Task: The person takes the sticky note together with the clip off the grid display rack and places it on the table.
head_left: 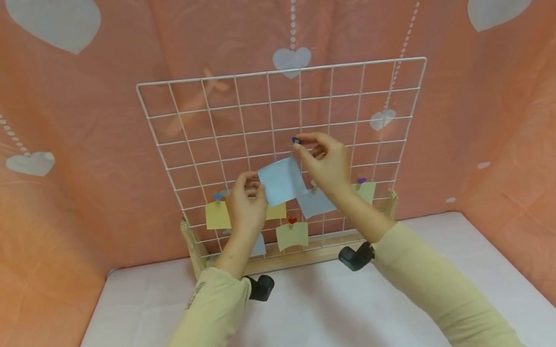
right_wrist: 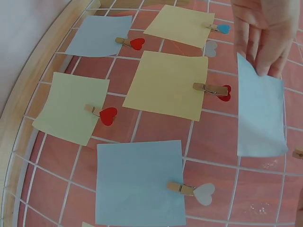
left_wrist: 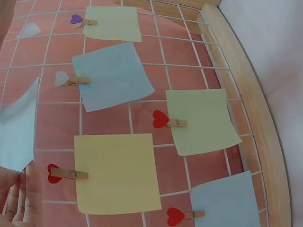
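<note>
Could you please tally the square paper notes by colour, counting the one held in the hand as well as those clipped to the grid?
Blue notes: 3, one of them in the left hand
Yellow notes: 2
Pale green notes: 2
Total: 7

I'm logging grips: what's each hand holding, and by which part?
Left hand: a blue paper note, by its left edge in the head view. Right hand: a blue-topped clothespin; exact hold unclear.

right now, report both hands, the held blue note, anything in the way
Left hand pinching blue note. Right hand pinching clothespin, not yet on note. Wire grid behind, no obstruction visible.
</note>
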Motion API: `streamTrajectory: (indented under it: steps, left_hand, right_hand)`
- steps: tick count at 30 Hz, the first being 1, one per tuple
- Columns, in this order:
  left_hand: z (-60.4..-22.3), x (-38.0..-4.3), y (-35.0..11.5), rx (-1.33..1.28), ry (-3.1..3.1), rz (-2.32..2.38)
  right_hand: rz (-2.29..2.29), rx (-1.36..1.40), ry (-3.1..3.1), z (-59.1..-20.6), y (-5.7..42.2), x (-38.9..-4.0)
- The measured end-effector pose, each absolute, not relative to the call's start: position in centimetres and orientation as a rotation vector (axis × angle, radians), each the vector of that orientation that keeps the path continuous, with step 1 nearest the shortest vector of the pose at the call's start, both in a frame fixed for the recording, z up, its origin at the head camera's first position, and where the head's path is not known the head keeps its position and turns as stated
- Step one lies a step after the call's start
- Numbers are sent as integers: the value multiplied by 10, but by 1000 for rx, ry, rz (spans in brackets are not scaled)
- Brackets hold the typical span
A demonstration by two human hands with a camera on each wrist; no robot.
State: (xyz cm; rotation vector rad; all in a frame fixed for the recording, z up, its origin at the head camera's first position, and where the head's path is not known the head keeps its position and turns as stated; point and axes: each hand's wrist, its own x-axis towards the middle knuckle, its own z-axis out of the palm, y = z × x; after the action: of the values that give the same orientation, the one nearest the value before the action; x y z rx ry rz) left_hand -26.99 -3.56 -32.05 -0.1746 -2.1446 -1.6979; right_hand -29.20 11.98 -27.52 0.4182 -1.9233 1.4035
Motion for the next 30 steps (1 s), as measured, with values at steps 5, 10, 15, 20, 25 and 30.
streamTrajectory:
  steps: [5,10,15,20,25,30]
  left_hand:
    - [-324,-266,-40,-162,-2165,-1685]
    - [-330,-260,-48,-119,-2177,-1705]
    - [-338,-256,-56,-116,-2186,-1665]
    - [-345,-253,-63,-135,-2210,-1675]
    - [-350,-250,-68,-133,-2185,-1727]
    - [-359,-247,-74,-132,-2177,-1704]
  right_hand:
    - [1439,381,-1970,-278,126,-288]
    - [1457,348,-2006,-286,133,-283]
    - [1483,346,-2007,-297,138,-279]
    - [1515,375,-2017,-305,141,-276]
    - [1481,362,-2057,-295,137,-253]
    - [1469,351,-2076,-300,141,-246]
